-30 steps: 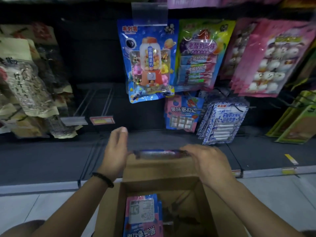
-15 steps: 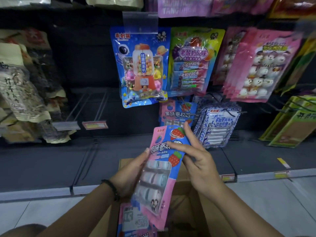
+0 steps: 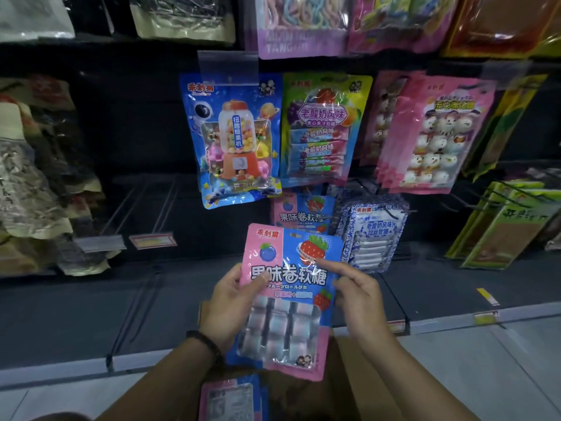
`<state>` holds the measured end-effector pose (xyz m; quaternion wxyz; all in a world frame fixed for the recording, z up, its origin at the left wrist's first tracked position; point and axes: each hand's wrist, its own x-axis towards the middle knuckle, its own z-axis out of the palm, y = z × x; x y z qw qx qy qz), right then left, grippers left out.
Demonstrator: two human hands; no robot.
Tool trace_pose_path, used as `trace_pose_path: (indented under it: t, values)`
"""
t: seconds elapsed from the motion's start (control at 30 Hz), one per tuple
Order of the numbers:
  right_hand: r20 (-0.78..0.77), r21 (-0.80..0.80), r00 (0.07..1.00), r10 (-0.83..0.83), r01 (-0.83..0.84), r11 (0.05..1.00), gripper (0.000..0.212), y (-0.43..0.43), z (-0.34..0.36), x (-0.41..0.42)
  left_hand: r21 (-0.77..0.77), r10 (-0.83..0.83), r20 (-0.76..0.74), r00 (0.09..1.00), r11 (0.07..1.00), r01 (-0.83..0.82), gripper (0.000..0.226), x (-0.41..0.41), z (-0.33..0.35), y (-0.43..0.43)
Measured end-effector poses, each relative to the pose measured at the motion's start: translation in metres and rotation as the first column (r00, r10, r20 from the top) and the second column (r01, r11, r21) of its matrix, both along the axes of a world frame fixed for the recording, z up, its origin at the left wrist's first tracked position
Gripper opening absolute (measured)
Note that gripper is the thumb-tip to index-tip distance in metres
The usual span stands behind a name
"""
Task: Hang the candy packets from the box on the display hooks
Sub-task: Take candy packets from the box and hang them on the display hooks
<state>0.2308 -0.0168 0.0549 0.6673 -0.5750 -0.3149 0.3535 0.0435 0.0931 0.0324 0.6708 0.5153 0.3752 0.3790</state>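
candy packet [image 3: 287,302] upright, pinched between left hand [image 3: 230,305] and right hand [image 3: 361,299], box [image 3: 338,390] below largely hidden

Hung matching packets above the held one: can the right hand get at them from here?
Likely yes. The right hand is just below the hung matching packets, with nothing between but the top of the held packet, which it and the left hand grip.

1 head-worn view looks forward and down, close to the display rack [image 3: 91,117].
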Motion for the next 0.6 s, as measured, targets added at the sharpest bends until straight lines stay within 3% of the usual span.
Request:
trace_pose_path:
  t: [0.13,0.3,0.43,0.6]
  values:
    - [0.178,-0.091,0.981,-0.082,0.1,0.991,0.035,0.006,-0.001,0.008,-0.002,-0.004,-0.04,0.999,1.0,0.004,0.022,0.012,-0.004,0.001]
    - [0.053,-0.211,0.996,-0.068,0.077,0.974,0.038,0.031,0.007,0.034,0.172,0.085,-0.218,0.972,0.984,-0.048,0.018,0.046,0.004,0.023]
    - [-0.001,-0.269,0.988,-0.152,0.146,0.952,0.045,0.061,0.002,0.058,0.142,0.113,-0.236,0.965,0.987,-0.081,0.011,0.082,0.008,0.041]
    - [-0.01,-0.217,0.986,-0.164,0.158,0.963,0.055,0.085,-0.021,0.084,0.131,0.181,-0.274,0.945,0.98,-0.149,0.031,0.112,-0.007,0.058]
